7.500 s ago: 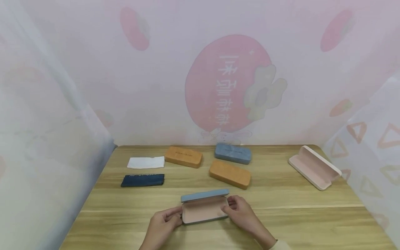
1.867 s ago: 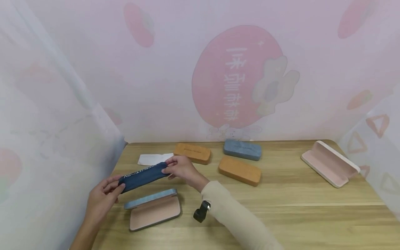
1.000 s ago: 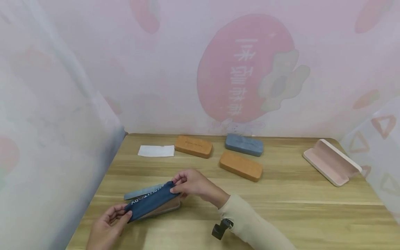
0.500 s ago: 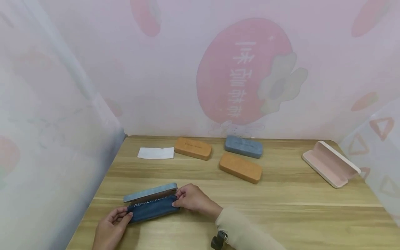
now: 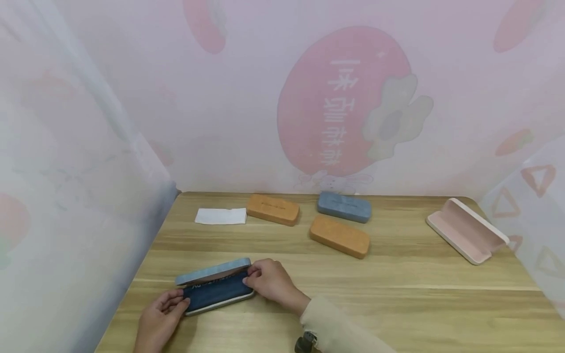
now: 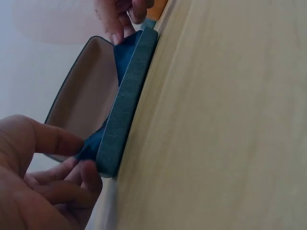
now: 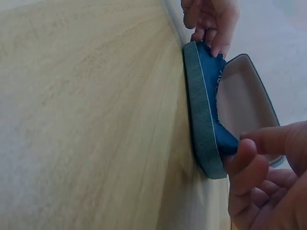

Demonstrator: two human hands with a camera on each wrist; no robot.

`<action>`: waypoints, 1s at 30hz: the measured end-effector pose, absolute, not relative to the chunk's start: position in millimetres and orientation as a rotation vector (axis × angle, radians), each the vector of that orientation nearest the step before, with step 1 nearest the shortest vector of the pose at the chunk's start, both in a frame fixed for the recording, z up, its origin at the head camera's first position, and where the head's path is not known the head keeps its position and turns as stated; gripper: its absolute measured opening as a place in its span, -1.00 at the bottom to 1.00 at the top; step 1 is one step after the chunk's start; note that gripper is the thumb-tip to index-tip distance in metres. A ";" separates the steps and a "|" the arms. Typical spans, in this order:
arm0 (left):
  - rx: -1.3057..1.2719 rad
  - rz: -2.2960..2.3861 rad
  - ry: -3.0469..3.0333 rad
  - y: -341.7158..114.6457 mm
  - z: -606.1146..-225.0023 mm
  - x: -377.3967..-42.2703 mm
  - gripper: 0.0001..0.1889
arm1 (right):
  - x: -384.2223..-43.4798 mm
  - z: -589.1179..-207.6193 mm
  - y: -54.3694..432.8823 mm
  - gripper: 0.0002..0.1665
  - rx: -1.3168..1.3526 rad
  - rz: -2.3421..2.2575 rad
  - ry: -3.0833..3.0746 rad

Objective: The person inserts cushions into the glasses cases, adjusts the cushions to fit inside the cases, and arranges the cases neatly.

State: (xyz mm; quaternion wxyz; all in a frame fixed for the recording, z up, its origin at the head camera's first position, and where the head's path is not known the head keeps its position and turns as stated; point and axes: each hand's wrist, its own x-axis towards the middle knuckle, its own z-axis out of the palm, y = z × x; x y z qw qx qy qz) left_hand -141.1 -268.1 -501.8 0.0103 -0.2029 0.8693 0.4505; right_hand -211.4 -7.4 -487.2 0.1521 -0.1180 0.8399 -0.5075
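A blue glasses case (image 5: 213, 270) stands with its lid raised at the front left of the table. Inside its base lies a folded dark blue cleaning cloth (image 5: 218, 291) with white lettering along the far edge. My left hand (image 5: 160, 316) pinches the cloth's left end between thumb and fingers, right at the case's end. At the opposite end my right hand (image 5: 274, 285) pinches the other corner. Both wrist views show the cloth's ends (image 6: 91, 145) raised in the fingers, its middle sunk below the rim (image 7: 197, 110).
Behind are a folded white cloth (image 5: 220, 216), two orange glasses cases, one at the back (image 5: 272, 210) and one nearer (image 5: 339, 237), and a closed blue case (image 5: 344, 207). A white case (image 5: 468, 230) with pink lining stands open at the right.
The opened blue case moved left earlier. Both hands picked up the dark blue cloth from the table, carried it over the case and lowered it into the base.
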 end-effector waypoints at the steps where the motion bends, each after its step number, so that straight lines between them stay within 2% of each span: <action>1: -0.622 1.388 2.709 -269.1 -501.1 -140.6 -0.50 | -210.9 -486.1 -6.4 -0.76 -0.335 -1.466 2.415; 6: -0.529 1.277 2.713 -274.3 -493.4 -135.8 -0.37 | -209.7 -484.5 0.8 -0.80 -0.321 -1.503 2.469; 9: -0.500 1.254 2.708 -278.1 -488.2 -132.3 -0.38 | -210.7 -486.5 5.3 -0.85 -0.283 -1.519 2.470; 17: -0.440 1.283 2.708 -287.6 -487.7 -124.6 -0.45 | -215.9 -494.3 15.7 -0.72 -0.130 -1.651 2.267; 22: -0.432 1.207 2.779 -291.1 -489.6 -125.8 -0.47 | -219.3 -497.7 14.2 -0.64 -0.133 -1.622 2.246; 27: -0.652 1.382 2.615 -294.0 -488.6 -141.8 -0.18 | -227.4 -498.0 7.6 -0.45 -0.084 -1.644 2.200; 30: -0.657 1.455 2.519 -292.3 -486.7 -152.4 0.00 | -233.0 -495.8 1.1 -0.30 -0.041 -1.640 2.177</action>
